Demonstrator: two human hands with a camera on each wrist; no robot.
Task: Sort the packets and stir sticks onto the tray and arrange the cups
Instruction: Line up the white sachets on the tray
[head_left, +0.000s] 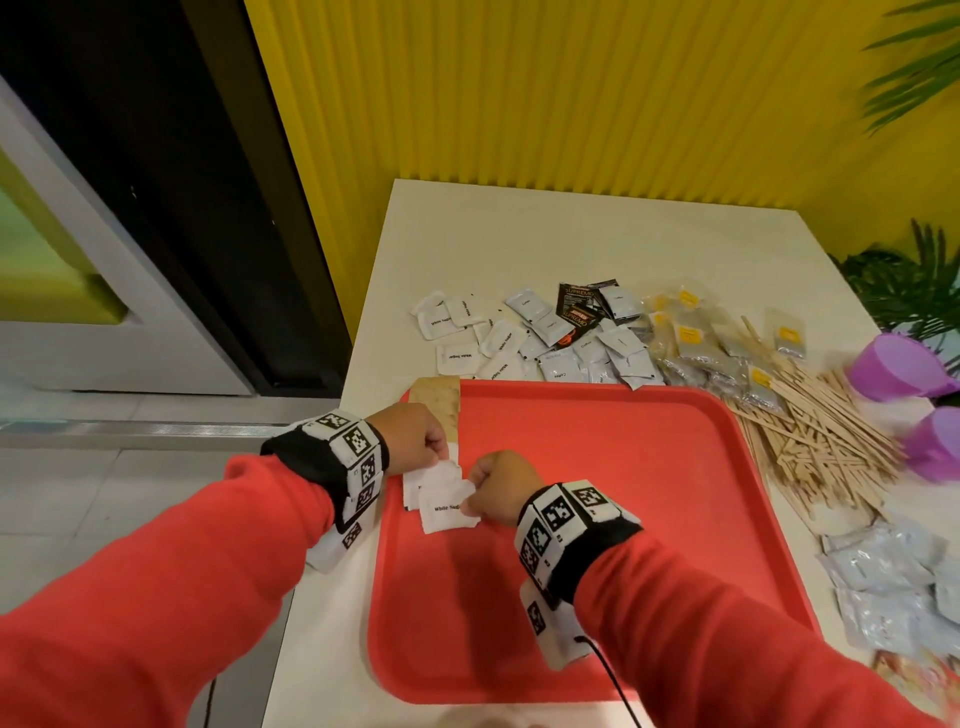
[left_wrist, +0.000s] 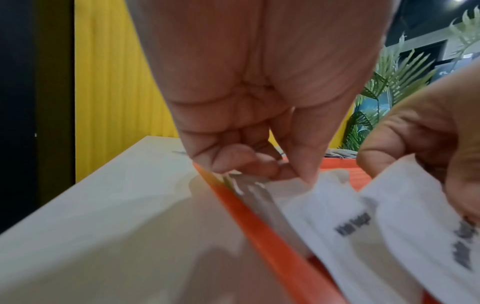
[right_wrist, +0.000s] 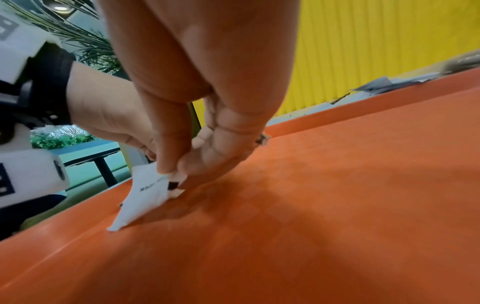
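Note:
A red tray (head_left: 623, 519) lies on the white table. Over its left edge both my hands work on white sugar packets. My left hand (head_left: 415, 439) pinches the top corner of one white sugar packet (head_left: 434, 477) lying on a small stack. My right hand (head_left: 493, 486) pinches the right edge of another white sugar packet (head_left: 445, 506), its lower corner on the tray floor (right_wrist: 311, 205). The left wrist view shows both packets (left_wrist: 337, 216) close up, and the right wrist view shows the packet (right_wrist: 145, 191) in my fingertips. Brown paper packets (head_left: 439, 402) lie at the tray's far left corner.
Beyond the tray lie loose white sugar packets (head_left: 467, 338), silver and black coffee packets (head_left: 587, 322), and clear yellow-labelled sachets (head_left: 701, 338). A heap of wooden stir sticks (head_left: 815, 441) and two purple cups (head_left: 898, 369) sit right. Silver packets (head_left: 883, 587) lie near right.

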